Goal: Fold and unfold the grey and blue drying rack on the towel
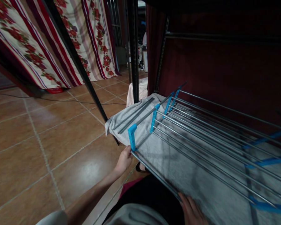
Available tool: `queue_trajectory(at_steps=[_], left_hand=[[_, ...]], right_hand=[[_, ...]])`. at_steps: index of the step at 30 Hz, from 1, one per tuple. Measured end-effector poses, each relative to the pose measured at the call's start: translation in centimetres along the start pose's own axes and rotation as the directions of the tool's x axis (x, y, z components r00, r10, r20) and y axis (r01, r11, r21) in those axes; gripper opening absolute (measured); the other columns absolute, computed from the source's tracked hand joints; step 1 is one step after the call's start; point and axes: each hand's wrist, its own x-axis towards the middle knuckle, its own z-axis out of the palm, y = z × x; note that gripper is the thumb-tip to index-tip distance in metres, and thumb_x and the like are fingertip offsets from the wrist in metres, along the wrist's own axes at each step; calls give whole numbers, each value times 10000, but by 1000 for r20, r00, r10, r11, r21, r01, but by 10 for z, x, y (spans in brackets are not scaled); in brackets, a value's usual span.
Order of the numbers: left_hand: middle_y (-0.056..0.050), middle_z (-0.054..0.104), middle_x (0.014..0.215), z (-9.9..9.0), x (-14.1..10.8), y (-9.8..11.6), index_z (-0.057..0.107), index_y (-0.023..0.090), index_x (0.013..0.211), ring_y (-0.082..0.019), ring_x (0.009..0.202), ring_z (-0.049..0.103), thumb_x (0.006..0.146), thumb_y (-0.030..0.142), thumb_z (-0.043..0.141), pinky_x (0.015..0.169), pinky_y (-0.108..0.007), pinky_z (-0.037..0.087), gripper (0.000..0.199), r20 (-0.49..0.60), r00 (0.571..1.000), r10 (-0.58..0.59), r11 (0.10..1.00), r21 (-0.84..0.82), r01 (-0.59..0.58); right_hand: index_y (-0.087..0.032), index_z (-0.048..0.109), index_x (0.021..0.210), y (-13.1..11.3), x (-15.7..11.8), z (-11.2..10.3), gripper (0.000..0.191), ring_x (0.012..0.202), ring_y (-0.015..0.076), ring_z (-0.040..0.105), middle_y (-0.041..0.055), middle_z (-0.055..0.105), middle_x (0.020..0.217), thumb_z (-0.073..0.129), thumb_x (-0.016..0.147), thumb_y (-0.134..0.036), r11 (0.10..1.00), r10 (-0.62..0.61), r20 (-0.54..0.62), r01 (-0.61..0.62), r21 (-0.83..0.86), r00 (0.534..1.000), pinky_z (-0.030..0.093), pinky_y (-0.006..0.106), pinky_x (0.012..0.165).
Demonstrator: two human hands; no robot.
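A rack of several silver metal rods (192,120) joined by blue plastic connectors (154,118) lies on a grey cloth (114,125). Its near edge is a long metal tube (156,175) that runs into a blue corner piece (132,137). My left hand (125,159) is closed around the corner, where the tube meets the blue piece. Lower down, my right hand (192,209) rests at the near tube with its fingers against it; its lower part is cut off by the frame edge.
Loose grey rods (135,116) lie on the cloth's far left. Black metal posts (135,56) stand at the surface's corners. A floral curtain (93,37) hangs beyond the tiled floor (67,134), where a thin cable (84,102) runs. A dark red curtain (213,68) is behind the rack.
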Motion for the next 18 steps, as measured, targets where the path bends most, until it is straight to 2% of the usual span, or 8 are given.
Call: queue_trajectory(at_steps=[4, 7, 13, 15, 18], left_hand=[[-67, 657, 976, -5, -1, -1, 611, 204, 928, -223, 1008, 631, 799, 103, 475, 909, -352, 493, 213, 6, 999, -43, 989, 140, 41], [-57, 678, 979, -6, -2, -1, 611, 220, 945, -220, 1009, 647, 776, 72, 480, 886, -330, 495, 260, -3, 995, -95, 975, 200, 94], [-38, 696, 894, -10, 2, -1, 635, 222, 910, -212, 926, 669, 763, 76, 518, 837, -313, 512, 238, 28, 995, -100, 980, 177, 94], [-37, 701, 878, -11, 5, -3, 642, 219, 890, -207, 895, 673, 765, 78, 519, 827, -313, 516, 225, 31, 995, -96, 982, 166, 89], [-31, 710, 861, -12, 7, -6, 660, 220, 877, -209, 890, 677, 752, 96, 550, 833, -316, 524, 208, 41, 993, -110, 986, 129, 104]], right_hand=[[-343, 577, 1366, 3, -1, 2, 404, 715, 174, 722, 20, 755, 997, 482, 977, -289, 999, -30, -3, 30, -10, 1000, 552, 238, 540], [-363, 466, 1457, 5, 1, 2, 498, 718, 179, 721, 16, 756, 1001, 469, 971, -255, 998, -64, -6, 64, 26, 998, 554, 243, 548], [-401, 260, 1540, -2, 1, 4, 633, 673, 187, 700, 3, 750, 954, 432, 964, -204, 999, 48, -5, -48, -5, 999, 543, 281, 544], [-391, 288, 1535, -1, 0, 5, 644, 659, 175, 693, -4, 746, 921, 436, 947, -175, 1000, 25, 19, -25, -15, 999, 540, 270, 549], [-371, 436, 1470, 4, -3, 6, 584, 673, 164, 697, 0, 743, 912, 449, 929, -154, 999, -29, 55, 30, -15, 998, 546, 251, 568]])
